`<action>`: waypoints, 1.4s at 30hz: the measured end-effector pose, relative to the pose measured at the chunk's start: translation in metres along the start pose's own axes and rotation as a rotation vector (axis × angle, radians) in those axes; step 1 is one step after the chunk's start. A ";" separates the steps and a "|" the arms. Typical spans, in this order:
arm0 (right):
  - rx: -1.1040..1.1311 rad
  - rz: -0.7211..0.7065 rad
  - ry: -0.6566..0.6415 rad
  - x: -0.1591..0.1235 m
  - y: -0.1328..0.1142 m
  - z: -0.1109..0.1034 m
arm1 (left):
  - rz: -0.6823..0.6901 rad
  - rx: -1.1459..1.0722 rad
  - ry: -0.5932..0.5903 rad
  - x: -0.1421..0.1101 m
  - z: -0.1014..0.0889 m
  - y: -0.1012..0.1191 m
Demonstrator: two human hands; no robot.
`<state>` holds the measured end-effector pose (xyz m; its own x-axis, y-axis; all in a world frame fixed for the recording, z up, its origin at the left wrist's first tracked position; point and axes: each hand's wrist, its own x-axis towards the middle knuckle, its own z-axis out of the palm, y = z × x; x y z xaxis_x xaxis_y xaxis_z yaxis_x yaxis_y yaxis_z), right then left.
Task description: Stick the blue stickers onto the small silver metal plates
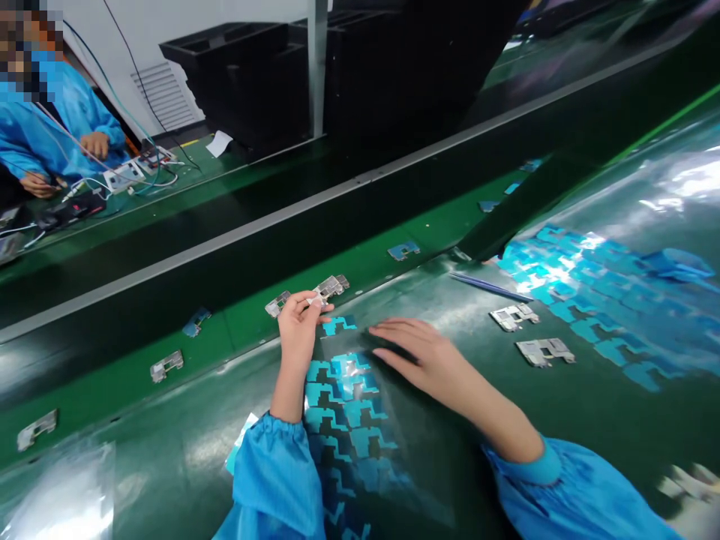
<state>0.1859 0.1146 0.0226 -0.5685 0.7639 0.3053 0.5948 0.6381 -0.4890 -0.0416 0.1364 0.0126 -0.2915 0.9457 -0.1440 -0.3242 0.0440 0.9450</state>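
Observation:
My left hand (298,322) is closed in a pinch on a small metal bracket (315,301) at the far edge of the dark green mat. My right hand (419,352) lies flat with its fingers stretched out, pressing on a clear sheet (349,420) covered with several blue stickers. One blue sticker (339,324) lies just past my left thumb. More metal brackets (331,286) rest on the green belt strip right beyond my left hand.
Two metal brackets (514,316) (544,350) lie to the right on the mat, near a blue pen (489,286). A big sticker sheet (607,292) shines at right. Brackets (166,365) and blue stickers (403,250) dot the belt. Another person (50,127) works at far left; black trays (247,75) stand behind.

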 end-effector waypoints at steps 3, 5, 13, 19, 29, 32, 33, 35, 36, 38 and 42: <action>-0.009 -0.044 -0.045 0.004 -0.006 0.019 | -0.018 0.046 -0.097 -0.003 0.001 -0.001; 0.001 -0.064 -0.012 0.002 -0.008 0.029 | -0.044 0.094 -0.195 -0.005 0.003 -0.002; 0.053 -0.109 0.162 -0.001 -0.010 0.028 | -0.041 0.420 -0.350 -0.013 0.005 -0.008; 0.110 -0.182 0.251 -0.003 -0.028 0.009 | -0.003 0.535 -0.387 -0.015 0.006 -0.001; 0.849 0.623 0.405 0.025 0.005 0.002 | -0.125 0.272 -0.412 -0.015 0.011 -0.001; 0.880 0.669 0.365 0.027 0.014 0.009 | -0.141 0.258 -0.443 -0.017 0.013 0.000; 0.878 0.669 0.349 0.026 0.015 0.009 | -0.140 0.257 -0.447 -0.017 0.013 0.001; 0.864 0.667 0.311 0.024 0.015 0.007 | -0.140 0.258 -0.468 -0.017 0.013 0.001; 0.853 0.668 0.292 0.023 0.016 0.006 | -0.143 0.259 -0.485 -0.017 0.012 0.000; 0.829 0.676 0.264 0.022 0.018 0.004 | -0.146 0.279 -0.519 -0.018 0.011 0.000; 0.794 0.697 0.236 0.021 0.022 0.003 | -0.144 0.326 -0.533 -0.018 0.010 0.000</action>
<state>0.1850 0.1439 0.0156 -0.0730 0.9879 -0.1366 0.1588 -0.1237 -0.9795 -0.0271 0.1223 0.0179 0.2490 0.9498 -0.1896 -0.0121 0.1988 0.9800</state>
